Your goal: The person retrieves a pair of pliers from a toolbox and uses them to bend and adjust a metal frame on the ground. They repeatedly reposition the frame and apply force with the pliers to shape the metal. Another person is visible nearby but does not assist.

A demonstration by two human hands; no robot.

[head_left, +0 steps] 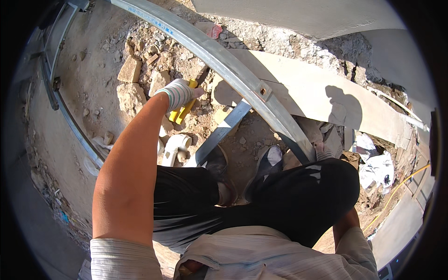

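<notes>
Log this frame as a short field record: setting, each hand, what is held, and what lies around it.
setting: outdoor ground of dirt and broken stone rubble
left hand: left hand in a striped work glove, arm stretched forward, closed on a yellow-handled tool
right hand: gloved right hand low beside the knee, grip hidden
metal: galvanized steel channel crosses the view; a second steel piece lies under it
nearby: white pipe fitting, pale slab, yellow hose
posture: crouched, dark trousers, shoes on the rubble

Packages: crumpled red wrapper point(214, 31) among rubble at top | white plastic bags point(379, 169) heaped at right on the ground | signs, screens: none visible
</notes>
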